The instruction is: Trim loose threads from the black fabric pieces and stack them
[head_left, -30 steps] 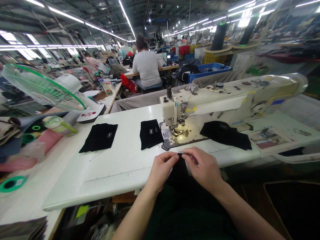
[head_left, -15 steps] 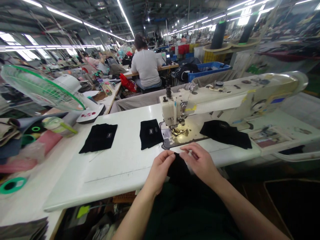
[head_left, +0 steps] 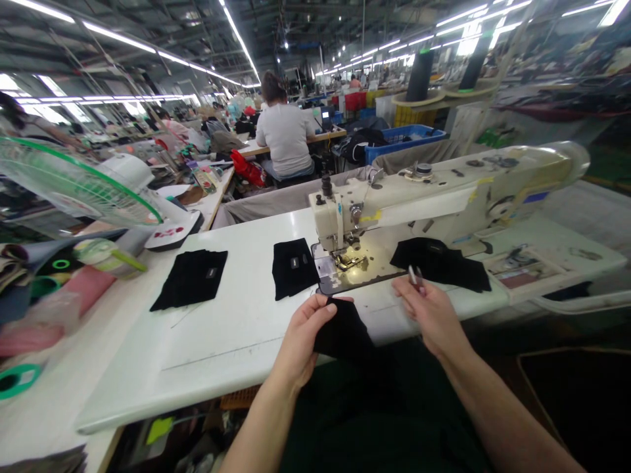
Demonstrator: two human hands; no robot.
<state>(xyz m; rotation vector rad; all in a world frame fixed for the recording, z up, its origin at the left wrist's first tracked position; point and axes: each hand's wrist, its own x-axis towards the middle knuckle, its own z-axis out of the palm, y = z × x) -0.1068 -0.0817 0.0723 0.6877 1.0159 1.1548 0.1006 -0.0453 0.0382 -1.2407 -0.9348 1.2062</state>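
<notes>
My left hand (head_left: 303, 335) pinches the upper edge of a black fabric piece (head_left: 342, 332) between thumb and fingers, over the table's front edge. To the right and apart from the cloth, my right hand (head_left: 434, 312) is closed around small metal thread snips (head_left: 417, 274), whose shiny tips stick up past the fingers; the rest of them is hidden. Just beyond my hands stands a sewing machine (head_left: 384, 203). Left of its needle plate lies a black piece with a small label (head_left: 290, 279). Another labelled black stack (head_left: 190, 282) rests farther left.
More black fabric (head_left: 444, 266) lies right of the needle, under the machine arm. A green-rimmed fan (head_left: 89, 184) stands at the left, near fabric rolls and a plastic cup (head_left: 106, 256). A parts tray (head_left: 532, 269) sits at the right. Ahead, a person (head_left: 284, 138) sits facing away.
My right hand has left the black fabric and moved right, with the thread snips now showing in it. My left hand keeps the fabric, which shows more of its surface. The view has shifted slightly.
</notes>
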